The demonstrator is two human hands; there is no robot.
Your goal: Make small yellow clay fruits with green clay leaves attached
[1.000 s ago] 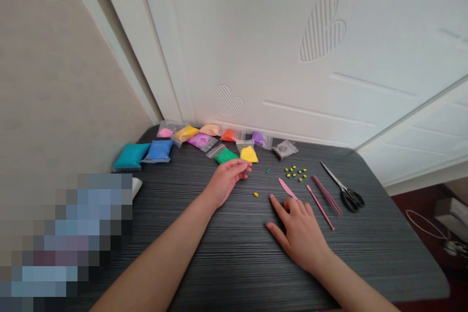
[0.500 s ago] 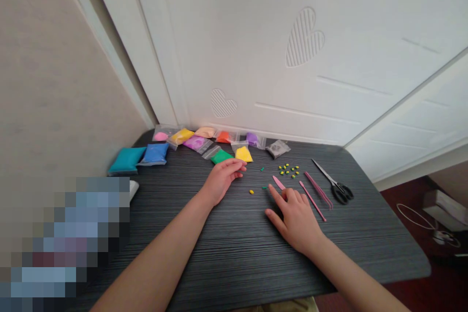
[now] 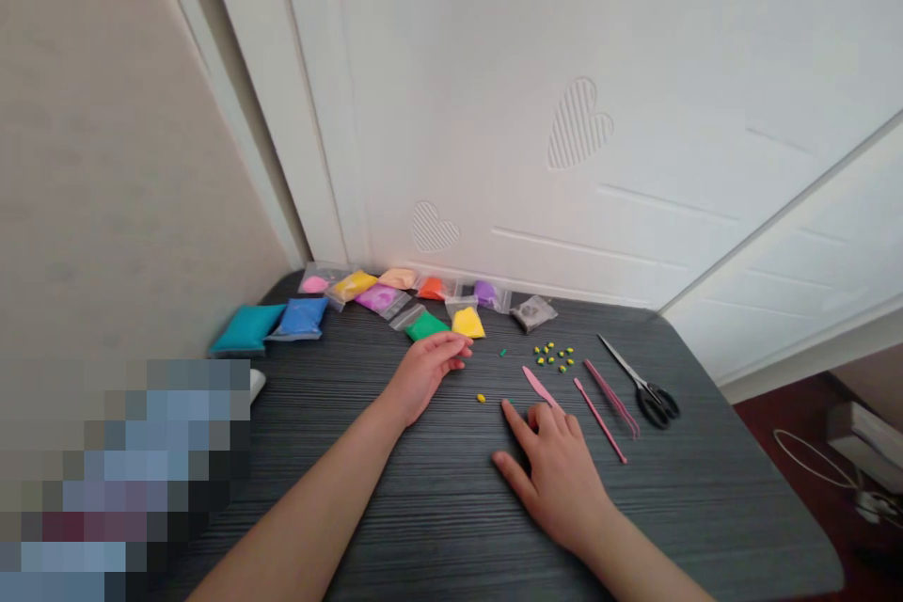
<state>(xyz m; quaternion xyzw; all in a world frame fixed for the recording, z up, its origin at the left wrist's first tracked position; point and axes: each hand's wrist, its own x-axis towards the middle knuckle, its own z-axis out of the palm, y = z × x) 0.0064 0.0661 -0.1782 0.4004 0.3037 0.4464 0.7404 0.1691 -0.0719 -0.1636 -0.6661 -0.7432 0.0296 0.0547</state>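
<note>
My left hand [image 3: 423, 372] rests on the dark striped table [image 3: 437, 508], fingers loosely stretched, just below a green clay bag [image 3: 426, 325] and a yellow clay bag [image 3: 467, 322]. It holds nothing. My right hand [image 3: 554, 470] lies flat on the table with fingers spread, its fingertips beside a pink plastic knife [image 3: 537, 385]. A small yellow clay piece [image 3: 481, 398] sits between the two hands. A cluster of several tiny yellow-and-green bits [image 3: 554, 356] lies farther back.
A row of coloured clay bags [image 3: 381, 287] runs along the white panelled wall, with teal [image 3: 246, 327] and blue [image 3: 300, 318] bags at the left. Pink sculpting tools [image 3: 607, 395] and black scissors [image 3: 645, 386] lie to the right. A pixelated patch covers the lower left.
The view tilted up and shifted a little, so everything sits lower in the frame. My right hand slid slightly left and toward me. My left hand has hardly moved.
</note>
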